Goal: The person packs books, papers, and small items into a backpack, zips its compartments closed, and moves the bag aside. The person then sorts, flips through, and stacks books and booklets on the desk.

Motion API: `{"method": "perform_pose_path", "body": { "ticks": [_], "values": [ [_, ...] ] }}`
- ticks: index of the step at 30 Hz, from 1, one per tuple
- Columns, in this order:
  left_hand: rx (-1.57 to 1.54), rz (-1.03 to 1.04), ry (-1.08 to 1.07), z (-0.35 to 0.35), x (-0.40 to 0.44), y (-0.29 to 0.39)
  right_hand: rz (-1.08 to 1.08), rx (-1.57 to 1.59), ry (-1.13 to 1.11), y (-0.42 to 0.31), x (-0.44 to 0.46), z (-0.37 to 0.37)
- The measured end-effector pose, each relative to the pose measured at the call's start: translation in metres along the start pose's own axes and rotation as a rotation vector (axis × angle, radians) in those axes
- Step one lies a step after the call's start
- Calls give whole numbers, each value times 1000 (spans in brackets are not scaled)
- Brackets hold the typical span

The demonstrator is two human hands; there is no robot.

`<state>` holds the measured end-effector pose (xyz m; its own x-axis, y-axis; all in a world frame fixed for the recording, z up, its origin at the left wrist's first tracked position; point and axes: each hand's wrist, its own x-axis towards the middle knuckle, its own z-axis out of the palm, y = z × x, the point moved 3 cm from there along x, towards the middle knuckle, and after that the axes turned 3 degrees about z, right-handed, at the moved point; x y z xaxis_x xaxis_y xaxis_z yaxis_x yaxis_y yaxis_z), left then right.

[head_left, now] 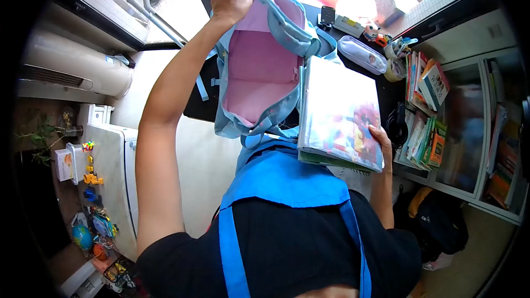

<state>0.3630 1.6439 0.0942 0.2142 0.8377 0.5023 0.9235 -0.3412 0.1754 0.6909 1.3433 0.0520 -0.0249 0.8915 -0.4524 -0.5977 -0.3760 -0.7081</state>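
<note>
A light blue backpack [221, 116] with a pink lining hangs wide open in front of me, its inside bare in the part I see. My left hand [232, 1] is closed on the far top edge of the backpack, with the arm stretched out. In my right hand [380, 142] is a stack of books [342, 107] in glossy clear covers, gripped at its right edge with the fingers underneath. Glare hides much of the top cover. The stack is just right of the backpack's opening; whether the two touch I cannot tell.
On the dark desk [389, 91] lie a pale pencil case [361, 54] and a black phone stand [327, 16]. Books [425, 138] stand by a glass-fronted cabinet [461, 127] at right. A white air conditioner [77, 66] is at left, and a dark bag [439, 223] sits lower right.
</note>
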Motion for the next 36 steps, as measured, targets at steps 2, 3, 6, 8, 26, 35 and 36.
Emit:
{"method": "perform_pose_path", "body": {
  "ticks": [2,3,6,8,26,35,36],
  "values": [
    [-394,-246,-126,9,-10,0,26,-9,-15,5,0,1],
    [-787,-491,-250,18,-20,1,51,-18,-31,9,0,2],
    [-601,132,-288,57,-63,12,188,77,-72,23,1,8],
    [-441,471,-521,85,-101,16,335,170,-120,38,7,11],
    [-673,223,-505,103,-112,-19,542,271,-236,107,36,37],
    [-100,558,-833,90,-39,-16,431,308,-346,100,42,54],
    [-189,486,-750,90,-37,-15,438,345,-335,97,39,59]
  ]
}}
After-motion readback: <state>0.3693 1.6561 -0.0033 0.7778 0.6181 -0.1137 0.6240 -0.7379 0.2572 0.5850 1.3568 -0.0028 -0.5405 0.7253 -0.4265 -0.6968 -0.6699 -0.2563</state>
